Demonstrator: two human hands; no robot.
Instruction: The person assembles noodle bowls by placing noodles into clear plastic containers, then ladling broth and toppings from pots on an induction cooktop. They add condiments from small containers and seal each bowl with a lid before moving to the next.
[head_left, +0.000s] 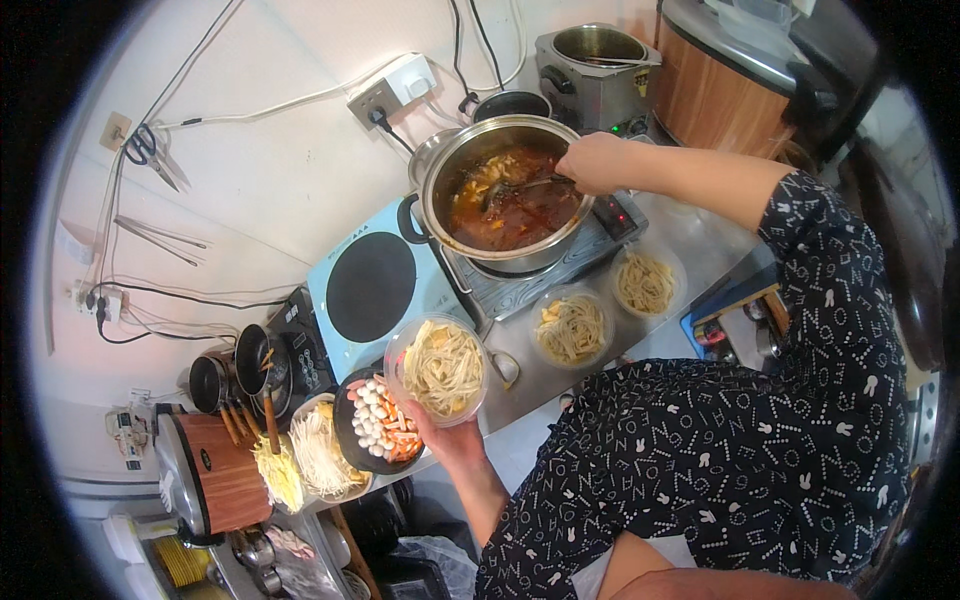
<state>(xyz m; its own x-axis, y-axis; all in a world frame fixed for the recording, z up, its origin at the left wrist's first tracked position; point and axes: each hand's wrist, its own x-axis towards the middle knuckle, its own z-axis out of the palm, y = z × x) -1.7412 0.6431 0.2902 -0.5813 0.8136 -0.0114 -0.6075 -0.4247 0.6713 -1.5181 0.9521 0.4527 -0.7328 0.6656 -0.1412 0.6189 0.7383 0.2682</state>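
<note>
My right hand [596, 162] grips the handle of a ladle [512, 188] that dips into a red broth in a large steel pot [436, 205] on a cooktop. My left hand [440, 426] holds up a clear round tub of pale noodles [440, 368] in front of the counter, below and left of the pot. Two more clear tubs of noodles [572, 328] [645, 283] stand on the steel counter beside the cooktop.
A pale blue hotplate [368, 288] sits left of the pot. A black bowl of white and orange pieces [378, 420], a bowl of white strips [318, 450] and yellow shreds [280, 472] line the counter's left end. Small pots, a wooden-sided cooker [712, 95] and wall cables surround them.
</note>
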